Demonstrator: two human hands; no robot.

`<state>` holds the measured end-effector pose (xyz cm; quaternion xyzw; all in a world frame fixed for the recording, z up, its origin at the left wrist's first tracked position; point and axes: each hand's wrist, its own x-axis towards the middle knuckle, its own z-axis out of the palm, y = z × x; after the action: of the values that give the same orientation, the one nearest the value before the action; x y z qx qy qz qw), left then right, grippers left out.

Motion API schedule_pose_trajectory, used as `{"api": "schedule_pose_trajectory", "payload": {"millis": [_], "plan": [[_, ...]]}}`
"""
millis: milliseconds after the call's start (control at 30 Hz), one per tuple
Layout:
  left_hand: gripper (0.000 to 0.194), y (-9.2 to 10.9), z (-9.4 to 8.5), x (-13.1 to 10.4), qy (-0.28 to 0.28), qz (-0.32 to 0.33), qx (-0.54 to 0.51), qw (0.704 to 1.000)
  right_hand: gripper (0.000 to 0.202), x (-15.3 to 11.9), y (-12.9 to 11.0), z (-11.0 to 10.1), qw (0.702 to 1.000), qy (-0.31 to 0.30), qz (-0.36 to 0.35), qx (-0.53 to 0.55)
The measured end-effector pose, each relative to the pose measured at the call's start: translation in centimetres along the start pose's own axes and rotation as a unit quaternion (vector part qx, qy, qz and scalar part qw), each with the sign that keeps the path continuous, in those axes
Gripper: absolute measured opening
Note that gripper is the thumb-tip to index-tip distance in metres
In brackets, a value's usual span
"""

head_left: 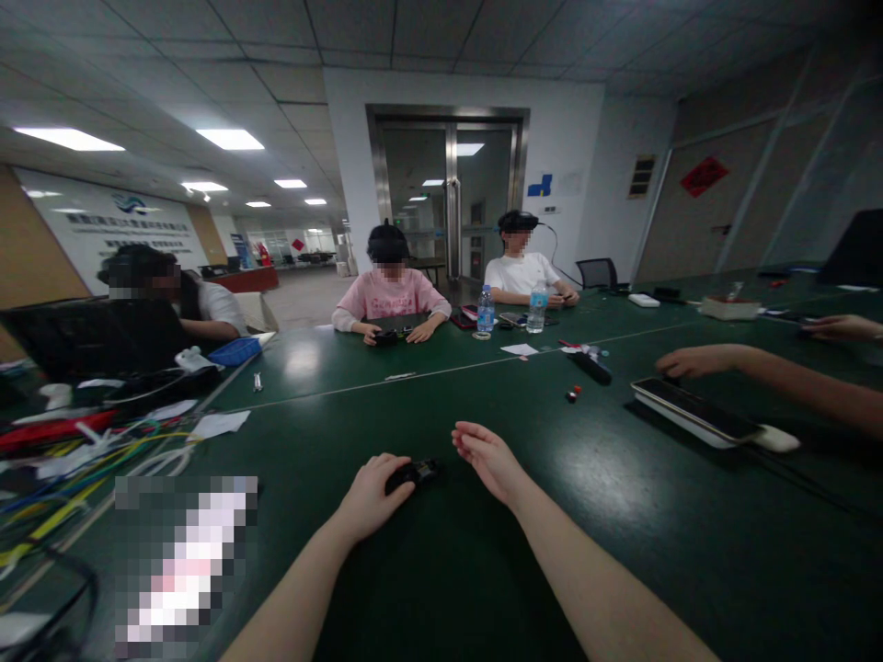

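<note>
The gadget (426,472), small and black, lies low at the green table (475,588), in front of the wearer and between the two hands, though far from evenly so. From where I stand, the left hand (372,492) plainly has it: fingers draped over its left end, thumb along the near side, the grip closed about that end. The other end pokes out bare toward the right hand (488,460).

Its long axis runs mostly sideways, from the left palm across toward the right, with the free end tipped just a touch away from the body. I can't make out which face is up, nor whether the underside sits flat on the table or is slightly raised.

The right hand is near but apart, a dark strip of table showing in the gap. It's empty and loose, fingers together and softly bent, palm turned inward. From its fingertips, the gadget is off to the left and a bit closer to the wearer. So the left is the nearer hand, already touching; the right faces the uncovered end.
</note>
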<state>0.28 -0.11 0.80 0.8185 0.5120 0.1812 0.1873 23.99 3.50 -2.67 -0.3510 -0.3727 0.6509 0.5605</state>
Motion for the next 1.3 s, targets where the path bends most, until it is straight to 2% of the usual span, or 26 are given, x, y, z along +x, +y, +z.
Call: {"api": "schedule_pose_trajectory", "payload": {"millis": [1300], "plan": [[0.044, 0.07, 0.06, 0.05, 0.002, -0.007, -0.002, 1.000, 0.030, 0.37, 0.37, -0.39, 1.000, -0.001, -0.007, -0.007]]}}
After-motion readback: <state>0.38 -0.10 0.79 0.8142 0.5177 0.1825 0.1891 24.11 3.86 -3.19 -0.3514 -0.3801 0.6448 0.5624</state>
